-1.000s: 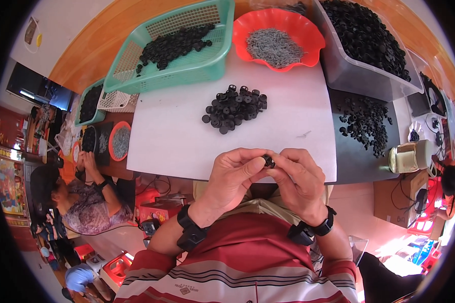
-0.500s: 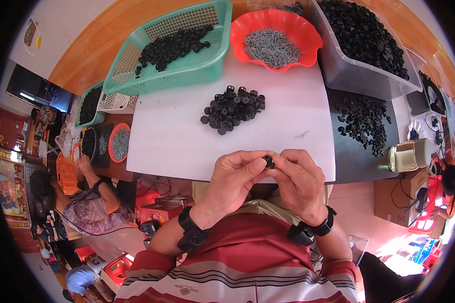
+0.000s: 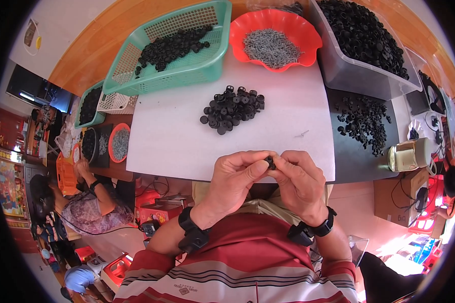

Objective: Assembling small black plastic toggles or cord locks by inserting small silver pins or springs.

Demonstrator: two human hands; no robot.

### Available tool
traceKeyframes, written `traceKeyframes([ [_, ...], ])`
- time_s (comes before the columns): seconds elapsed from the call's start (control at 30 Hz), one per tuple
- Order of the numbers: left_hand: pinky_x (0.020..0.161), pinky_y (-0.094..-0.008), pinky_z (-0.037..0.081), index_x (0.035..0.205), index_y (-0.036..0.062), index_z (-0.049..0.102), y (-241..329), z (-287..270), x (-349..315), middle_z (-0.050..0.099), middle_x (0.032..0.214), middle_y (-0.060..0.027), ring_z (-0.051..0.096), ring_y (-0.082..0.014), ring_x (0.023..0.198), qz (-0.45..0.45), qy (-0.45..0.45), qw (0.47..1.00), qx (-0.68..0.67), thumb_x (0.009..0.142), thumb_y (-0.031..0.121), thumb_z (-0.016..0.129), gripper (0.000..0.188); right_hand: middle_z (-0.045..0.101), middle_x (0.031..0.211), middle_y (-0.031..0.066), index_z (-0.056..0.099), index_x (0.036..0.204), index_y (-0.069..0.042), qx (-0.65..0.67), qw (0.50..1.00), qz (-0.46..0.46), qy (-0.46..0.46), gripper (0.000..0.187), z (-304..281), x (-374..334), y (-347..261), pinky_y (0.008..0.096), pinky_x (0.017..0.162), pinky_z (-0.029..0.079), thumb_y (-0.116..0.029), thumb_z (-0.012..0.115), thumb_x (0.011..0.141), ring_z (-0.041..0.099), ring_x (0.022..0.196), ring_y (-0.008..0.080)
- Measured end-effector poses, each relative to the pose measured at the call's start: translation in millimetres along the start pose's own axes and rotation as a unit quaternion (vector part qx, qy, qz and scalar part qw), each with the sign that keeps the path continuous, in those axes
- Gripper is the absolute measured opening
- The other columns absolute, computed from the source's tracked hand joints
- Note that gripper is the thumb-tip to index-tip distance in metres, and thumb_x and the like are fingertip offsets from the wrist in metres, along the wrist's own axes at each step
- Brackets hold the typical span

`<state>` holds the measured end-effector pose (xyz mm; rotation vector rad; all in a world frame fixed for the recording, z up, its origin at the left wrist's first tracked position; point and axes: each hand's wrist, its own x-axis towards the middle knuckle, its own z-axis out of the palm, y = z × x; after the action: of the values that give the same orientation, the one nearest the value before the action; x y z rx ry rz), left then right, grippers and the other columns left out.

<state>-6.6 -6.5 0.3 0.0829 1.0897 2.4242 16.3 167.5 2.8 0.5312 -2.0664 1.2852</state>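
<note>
A small black plastic part (image 3: 270,163) is pinched between my two hands, just over the near edge of the white sheet (image 3: 177,146). My left hand (image 3: 236,175) grips it with thumb and forefinger, while my right hand (image 3: 299,178) closes on it from the other side. Fingers cover most of the part, so its exact shape cannot be made out. Beyond my hands lies a pile of round black plastic caps (image 3: 232,109). A couple of loose screws (image 3: 302,134) rest on the sheet to the right.
At the back stand a green basket (image 3: 187,76) of black parts, a red bowl (image 3: 308,55) of screws and a clear bin (image 3: 359,83) of black caps. Small black pieces (image 3: 364,121) and a jar (image 3: 408,155) are at right. Another person (image 3: 93,209) works at left.
My hands stay in almost the same place, still pinching the black part, with only slight finger movement. The person at left has shifted their arms a little.
</note>
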Motion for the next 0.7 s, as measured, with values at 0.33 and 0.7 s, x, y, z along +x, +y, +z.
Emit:
traceKeyframes([
  [0.33, 0.1, -0.039, 0.058, 0.119, -0.0027, 0.07, 0.8, 1.7, 1.7, 0.069, 0.125, -0.0187, 0.068, -0.025, 0.112, 0.032, -0.012, 0.996, 0.08, 0.097, 0.002, 0.069, 0.023, 0.067, 0.097, 0.0129, 0.069, 0.116, 0.001, -0.021, 1.0, -0.01, -0.013, 0.042, -5.3, -0.9, 2.9, 0.0309, 0.056, 0.056, 0.009, 0.082, 0.076, 0.068, 0.071, 0.0232],
  [0.7, 0.1, -0.0399, 0.058, 0.118, -0.004, 0.07, 0.6, 7.6, 3.3, 0.07, 0.124, -0.0195, 0.069, -0.025, 0.111, 0.024, -0.018, 0.995, 0.091, 0.096, 0.002, 0.07, 0.023, 0.067, 0.097, 0.0124, 0.069, 0.108, 0.001, -0.077, 0.996, -0.037, -0.015, 0.038, -6.4, -3.9, 9.4, 0.0328, 0.056, 0.056, 0.008, 0.08, 0.072, 0.069, 0.07, 0.0251],
])
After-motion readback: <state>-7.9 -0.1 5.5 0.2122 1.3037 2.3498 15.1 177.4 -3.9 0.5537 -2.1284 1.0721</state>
